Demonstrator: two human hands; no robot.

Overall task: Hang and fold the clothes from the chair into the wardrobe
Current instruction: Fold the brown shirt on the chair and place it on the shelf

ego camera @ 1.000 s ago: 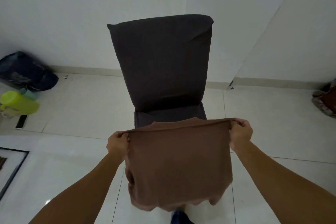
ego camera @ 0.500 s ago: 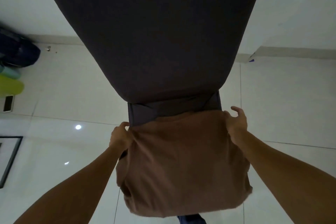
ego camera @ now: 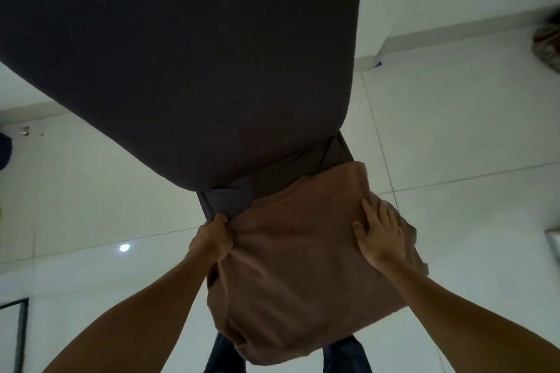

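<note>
On the chair [ego camera: 212,70] seat lies the brown shirt [ego camera: 297,266], our left hand [ego camera: 212,239] gripping its corner, our right hand [ego camera: 380,236] pressing flat; we should smooth outward before folding.

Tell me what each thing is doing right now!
Brown shirt: spread on the chair seat, front edge hanging over.
Left hand: gripping the shirt's left edge.
Right hand: flat on the shirt, fingers straight.
Chair: upright, dark cover on.

Brown garment [ego camera: 291,266] spread on dark chair [ego camera: 272,188] seat.
</note>
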